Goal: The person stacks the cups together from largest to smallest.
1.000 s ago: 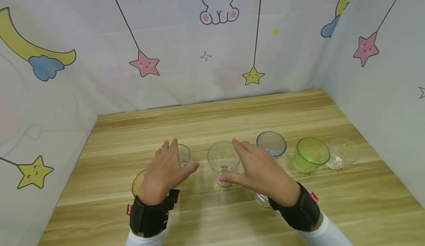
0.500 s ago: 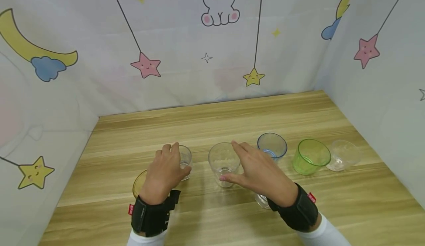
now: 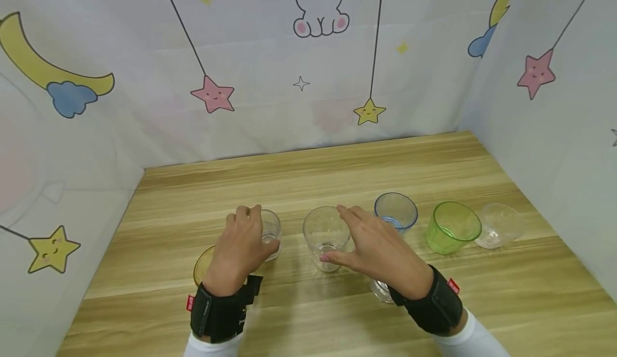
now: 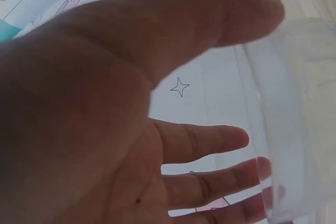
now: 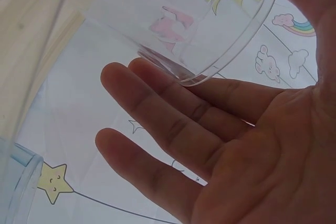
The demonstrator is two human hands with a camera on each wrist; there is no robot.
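My left hand [image 3: 239, 252] grips a small clear cup [image 3: 272, 227] left of the middle of the table, thumb in front and fingers behind. In the left wrist view the thumb lies at the upper side of that cup [image 4: 296, 119], and some fingertips show through its wall. My right hand [image 3: 383, 250] holds a larger clear cup [image 3: 318, 228] by its right side, the thumb low in front and the fingers at the rim. Close up in the right wrist view, fingers lie along this cup [image 5: 210, 30]. Both cups stand on the table.
Beside the left wrist, an amber cup [image 3: 200, 266] is partly covered. A blue-rimmed cup [image 3: 396, 207], a green cup [image 3: 448, 231] and a clear glass [image 3: 501, 223] stand to the right. A clear base [image 3: 382, 291] shows under the right wrist. Printed cloth walls [image 3: 260, 127] border the wooden table [image 3: 308, 175].
The left thumb and fingers, spread a second ago, have drawn in around the small clear cup. The right hand stays at the larger cup, and the view has shifted slightly.
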